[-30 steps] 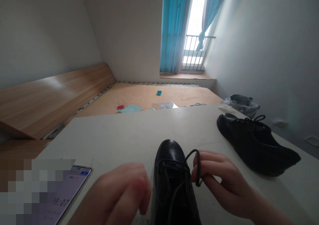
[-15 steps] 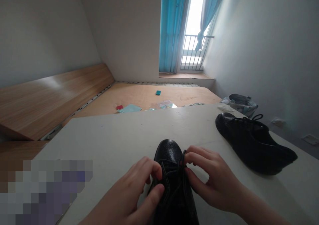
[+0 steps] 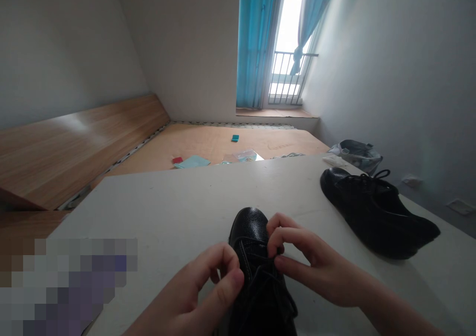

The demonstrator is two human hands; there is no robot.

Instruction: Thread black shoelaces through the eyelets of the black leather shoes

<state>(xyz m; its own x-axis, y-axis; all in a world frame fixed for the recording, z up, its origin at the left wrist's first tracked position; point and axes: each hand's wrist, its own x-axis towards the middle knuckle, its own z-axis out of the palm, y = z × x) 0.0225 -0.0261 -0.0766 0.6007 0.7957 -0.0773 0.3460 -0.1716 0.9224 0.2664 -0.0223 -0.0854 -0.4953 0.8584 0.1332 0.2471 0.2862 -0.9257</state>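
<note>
Near shoe: upright on the white desk (image 3: 167, 207), between both hands; long axis running away from the body, toe of the black shoe (image 3: 256, 296) toward the window, heel cut off by the lower edge.
Laces: crossing the upper below the toe; loose strands (image 3: 275, 289) trailing back along the opening.
Right hand: nearer to the laces (image 3: 262, 262), fingertips of the right hand (image 3: 310, 264) over their right side; grip nearly closed, pinched strand not confirmable.
Left hand: at the shoe's left edge, thumb and forefinger of the left hand (image 3: 203, 281) curled together; contents of grip, cannot tell.
Laces from grip: just left of right fingertips, just right of left fingertips.
Second shoe: well right of the first, the tied shoe (image 3: 362, 219) slanting, toe away.
</note>
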